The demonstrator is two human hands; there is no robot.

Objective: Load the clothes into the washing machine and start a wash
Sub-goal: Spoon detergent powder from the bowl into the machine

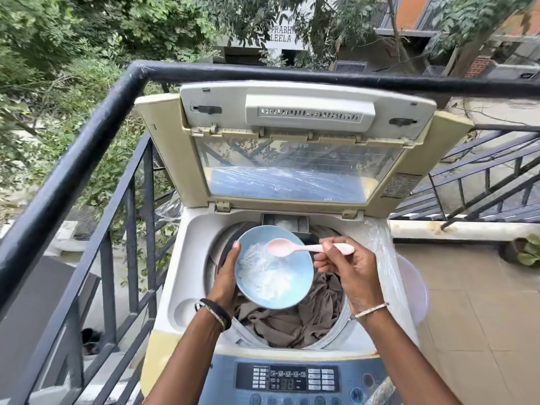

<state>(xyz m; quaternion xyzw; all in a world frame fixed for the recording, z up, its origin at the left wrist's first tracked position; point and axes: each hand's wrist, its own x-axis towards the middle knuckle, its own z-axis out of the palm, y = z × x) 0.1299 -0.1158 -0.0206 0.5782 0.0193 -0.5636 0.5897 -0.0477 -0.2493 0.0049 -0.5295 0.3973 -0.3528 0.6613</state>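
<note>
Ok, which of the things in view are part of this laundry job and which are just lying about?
In the job: washing machine, lid raised; brown clothes in the drum; blue bowl of white powder, held by the left hand; pink spoon, pinched by the right hand; control panel.
Just lying about: black railing; potted plant; pale tub beside the machine.

— Any lettering you can read from there?
— I make out "PRABH" above "LEELA" on the pale building wall (277,35). The control panel (287,378) display shows two digits, too blurred for me to call.
</note>
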